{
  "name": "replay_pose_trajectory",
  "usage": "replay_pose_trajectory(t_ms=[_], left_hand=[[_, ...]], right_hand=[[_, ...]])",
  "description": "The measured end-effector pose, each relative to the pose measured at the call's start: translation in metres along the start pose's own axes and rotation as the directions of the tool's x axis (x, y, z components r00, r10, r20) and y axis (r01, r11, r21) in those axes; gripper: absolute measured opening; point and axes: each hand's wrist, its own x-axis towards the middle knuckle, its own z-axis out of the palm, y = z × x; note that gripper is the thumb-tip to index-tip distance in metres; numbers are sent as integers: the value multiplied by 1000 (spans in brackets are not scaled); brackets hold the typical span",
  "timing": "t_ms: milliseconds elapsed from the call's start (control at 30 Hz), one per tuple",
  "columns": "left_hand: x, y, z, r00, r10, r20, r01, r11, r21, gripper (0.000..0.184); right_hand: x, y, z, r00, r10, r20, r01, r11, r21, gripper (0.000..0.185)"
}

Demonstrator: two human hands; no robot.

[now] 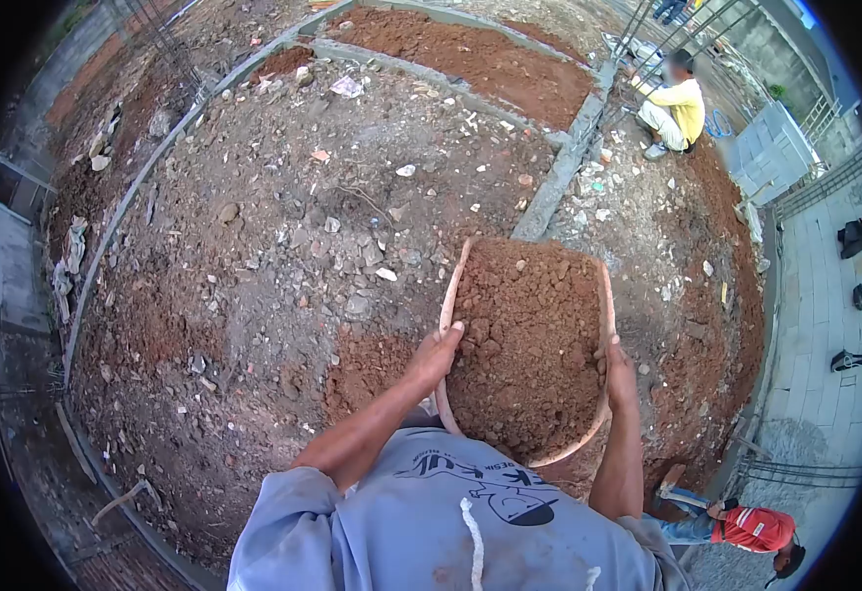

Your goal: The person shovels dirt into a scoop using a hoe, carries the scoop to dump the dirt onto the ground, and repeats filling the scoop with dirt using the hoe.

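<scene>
A wide container [444, 298] full of loose reddish-brown soil [529, 345] is held against the front of my body, over the ground. My left hand [438, 353] grips its left rim, thumb on top of the edge. On the opposite side, my right hand [620, 371] is closed on the right rim, with its thumb near the top of the edge. The fingers under the rim are mostly hidden on both sides.
Stony ground [303, 227] surrounds me. A concrete beam [561, 187] runs ahead, beside red soil [470, 54]. A person in yellow [682, 106] squats at upper right; another in red [758, 529] is at lower right. A block wall [810, 345] stands right.
</scene>
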Motion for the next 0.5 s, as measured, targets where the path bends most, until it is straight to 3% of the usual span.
replay_pose_trajectory(t_ms=[167,267,400,500], left_hand=[[168,18,50,1000,12,-21,-11,999,41,60],[197,127,60,999,45,-9,-44,997,67,70],[279,171,61,997,46,-60,-44,998,39,64],[337,200,50,997,17,-72,-23,996,-87,53]], right_hand=[[107,-32,-9,996,20,-88,-20,1000,-3,61],[196,-76,-9,995,-59,-82,54,996,-66,61],[283,-160,1,998,61,21,-61,998,-32,55],[340,-204,23,999,5,37,-4,999,-32,50]])
